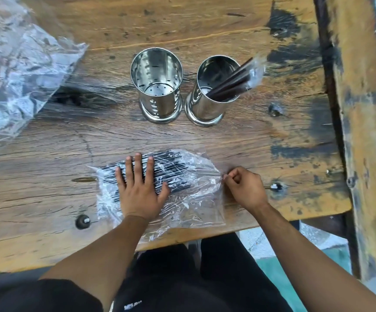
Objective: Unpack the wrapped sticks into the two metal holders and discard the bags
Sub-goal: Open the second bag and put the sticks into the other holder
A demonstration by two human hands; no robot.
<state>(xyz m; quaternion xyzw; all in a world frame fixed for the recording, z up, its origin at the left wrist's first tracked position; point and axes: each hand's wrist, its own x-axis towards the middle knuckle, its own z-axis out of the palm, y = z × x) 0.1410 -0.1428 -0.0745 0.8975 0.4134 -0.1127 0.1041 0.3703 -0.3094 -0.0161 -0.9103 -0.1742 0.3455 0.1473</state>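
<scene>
The left hand (138, 188) lies flat and spread on the clear plastic bag of dark wrapped sticks (160, 188), seemingly to pin it to the worn wooden counter (47, 176), while the right hand (245, 188), closed to a pinch, grips the bag's loose edge, probably to open it. Beyond stand two shiny perforated metal holders, the left holder (156, 86) empty, the right holder (214, 91) with a few brown wrapped sticks (234, 79) leaning in it. A crumpled empty plastic bag (18, 70) lies far left, not yet discarded.

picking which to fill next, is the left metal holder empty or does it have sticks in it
Empty: the left holder shows its bare perforated bottom, no sticks inside.
</scene>
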